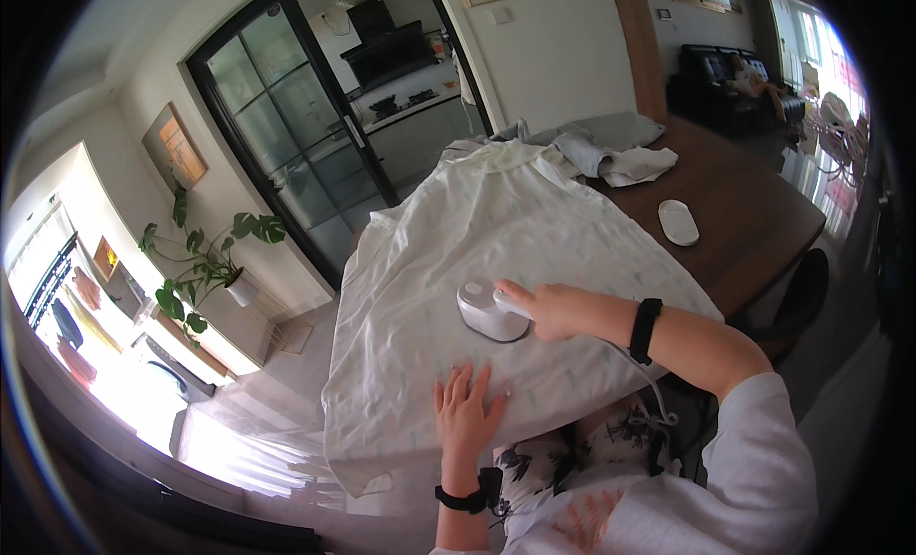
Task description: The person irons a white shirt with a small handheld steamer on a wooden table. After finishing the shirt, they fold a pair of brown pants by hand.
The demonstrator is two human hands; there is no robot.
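Note:
A white handheld garment iron rests on a pale, thin patterned cloth that is spread over a wooden table and hangs over its edges. My right hand is closed around the iron's handle, and its cord runs down under my forearm towards my lap. To the left and nearer to me, my left hand lies palm down on the cloth by the near edge, fingers apart, holding nothing. Wrinkles show across the cloth, mostly on its left and far parts.
A white oval tray lies on the brown wooden table at the right. Grey and white folded fabrics are heaped at the far end. A dark chair stands at the right edge. Farther off are a potted plant and a person on a black sofa.

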